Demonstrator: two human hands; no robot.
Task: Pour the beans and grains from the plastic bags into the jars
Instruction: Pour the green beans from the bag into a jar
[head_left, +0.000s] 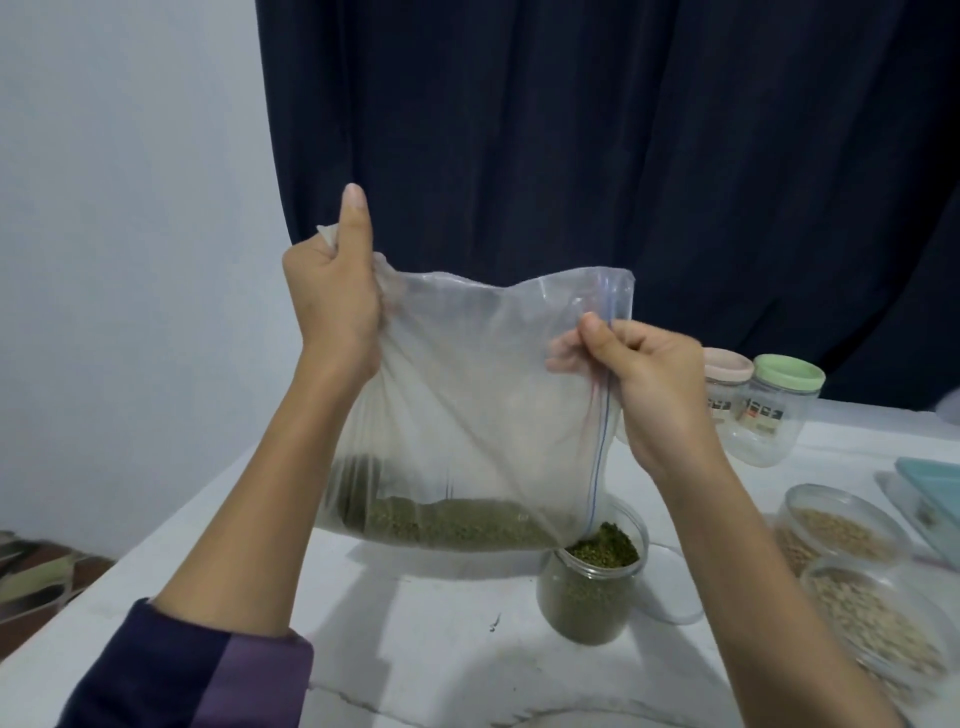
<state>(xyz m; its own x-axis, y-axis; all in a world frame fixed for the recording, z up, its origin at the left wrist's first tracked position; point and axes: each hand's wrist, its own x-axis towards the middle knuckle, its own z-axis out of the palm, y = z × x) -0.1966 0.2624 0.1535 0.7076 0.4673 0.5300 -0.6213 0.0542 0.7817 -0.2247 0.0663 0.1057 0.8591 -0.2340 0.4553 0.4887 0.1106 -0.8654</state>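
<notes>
A clear zip bag (467, 395) hangs tilted above the white table (415, 649), with green beans (447, 525) pooled along its lower edge. My left hand (332, 291) grips the bag's upper left corner, thumb pointing up. My right hand (644, 379) pinches the bag by its blue zip line. The bag's lower right corner sits at the mouth of an open jar (592, 592) filled with green beans nearly to the rim.
Two open jars of pale grains (836, 530) (878, 618) stand at the right. A pink-lidded jar (727, 384) and a green-lidded jar (774, 410) stand farther back. A pale blue tray (930, 493) lies at the right edge. A dark curtain hangs behind.
</notes>
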